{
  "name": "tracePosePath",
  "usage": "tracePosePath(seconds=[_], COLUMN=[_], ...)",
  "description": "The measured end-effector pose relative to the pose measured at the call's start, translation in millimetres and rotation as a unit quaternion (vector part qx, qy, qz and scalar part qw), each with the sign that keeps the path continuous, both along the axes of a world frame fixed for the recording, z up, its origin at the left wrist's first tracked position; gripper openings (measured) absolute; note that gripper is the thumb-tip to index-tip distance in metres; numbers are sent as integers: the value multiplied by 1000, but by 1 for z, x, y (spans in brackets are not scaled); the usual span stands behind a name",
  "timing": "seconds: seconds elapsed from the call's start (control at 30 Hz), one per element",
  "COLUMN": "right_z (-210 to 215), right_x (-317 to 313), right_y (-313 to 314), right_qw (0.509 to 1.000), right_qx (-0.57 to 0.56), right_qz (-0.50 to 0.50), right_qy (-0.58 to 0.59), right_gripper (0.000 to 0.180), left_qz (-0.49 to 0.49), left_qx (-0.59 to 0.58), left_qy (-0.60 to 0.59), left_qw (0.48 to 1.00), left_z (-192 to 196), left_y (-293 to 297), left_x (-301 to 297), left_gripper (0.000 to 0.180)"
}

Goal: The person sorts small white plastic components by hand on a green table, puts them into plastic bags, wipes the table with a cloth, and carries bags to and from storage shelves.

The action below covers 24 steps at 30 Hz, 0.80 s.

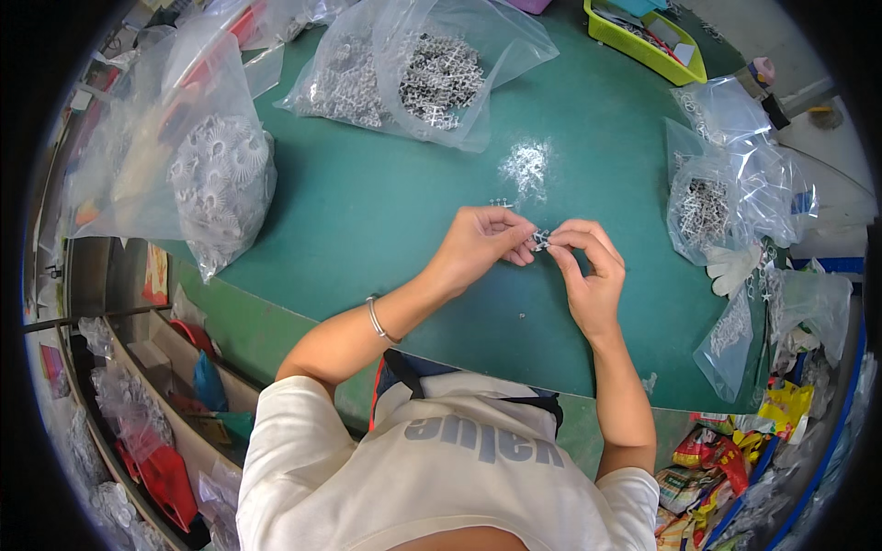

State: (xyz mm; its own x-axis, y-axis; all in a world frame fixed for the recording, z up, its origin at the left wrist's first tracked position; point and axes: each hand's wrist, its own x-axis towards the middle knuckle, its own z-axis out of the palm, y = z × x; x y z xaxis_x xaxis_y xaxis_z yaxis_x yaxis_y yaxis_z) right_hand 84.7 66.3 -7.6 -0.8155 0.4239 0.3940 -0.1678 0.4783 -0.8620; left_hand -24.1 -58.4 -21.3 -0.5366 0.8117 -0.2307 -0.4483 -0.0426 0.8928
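My left hand (pixel 485 244) and my right hand (pixel 588 268) meet above the green table (pixel 386 211), both pinching one small silver metal part (pixel 541 240) between fingertips. A thin bracelet sits on my left wrist. A small loose pile of the same shiny parts (pixel 526 165) lies on the table just beyond my hands, and one or two stray parts (pixel 501 203) lie closer to my left hand.
Clear plastic bags of silver parts (pixel 404 78) lie at the table's far side, a bag of white round pieces (pixel 220 179) at left, more bags (pixel 712 207) at right. A yellow-green tray (pixel 643 46) stands far right. Shelves with bags sit below left.
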Motion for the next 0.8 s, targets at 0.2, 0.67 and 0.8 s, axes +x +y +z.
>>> tracePosePath(seconds=[0.2,0.67,0.8], right_z=[3,-6,-14], right_x=[0,-39,-54], right_y=[13,-1,-1], right_qw=[856,964,940], right_qx=[-514,201,292], right_qz=[50,-13,13], right_qy=[-3,-176,-176], right_gripper=[14,23,18], left_qz=[71,6,2], left_qx=[-24,-207,-217], left_qy=[59,513,558], left_qw=[995,833,801], left_z=[0,6,5], left_y=[-2,-22,-19], left_x=[-16,-22,-17], left_gripper=[12,31,34])
